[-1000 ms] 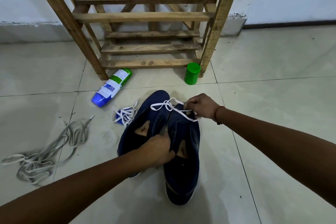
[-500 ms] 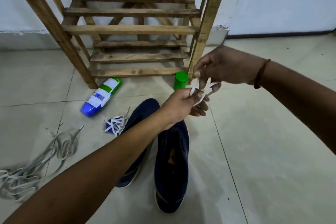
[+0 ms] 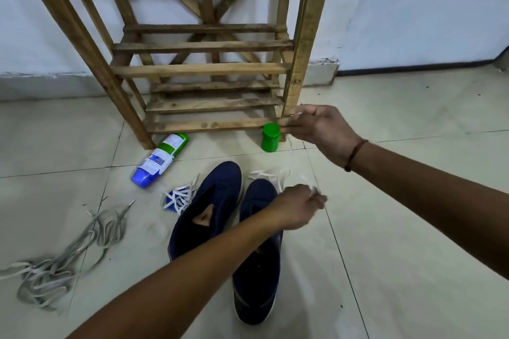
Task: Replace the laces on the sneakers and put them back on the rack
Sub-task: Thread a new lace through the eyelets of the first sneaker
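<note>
Pale tiled floor [image 3: 399, 228], dark grout lines. Centre: two navy shoes side by side, soles down, toes to 12 o'clock: left sneaker [image 3: 209, 206], right sneaker [image 3: 257, 270]. At 12, wooden rack [image 3: 203, 70] standing by the wall. At 11, green-and-white bottle [image 3: 161, 158] on its side. At 1, green jar [image 3: 271, 137] upright beside a rack leg. At 10, bundled white lace [image 3: 178, 199] against the left sneaker. At 8, heap of grey laces [image 3: 63, 259]. By the right sneaker's toe, white lace loops [image 3: 268, 173]; contact with tiles unclear.
</note>
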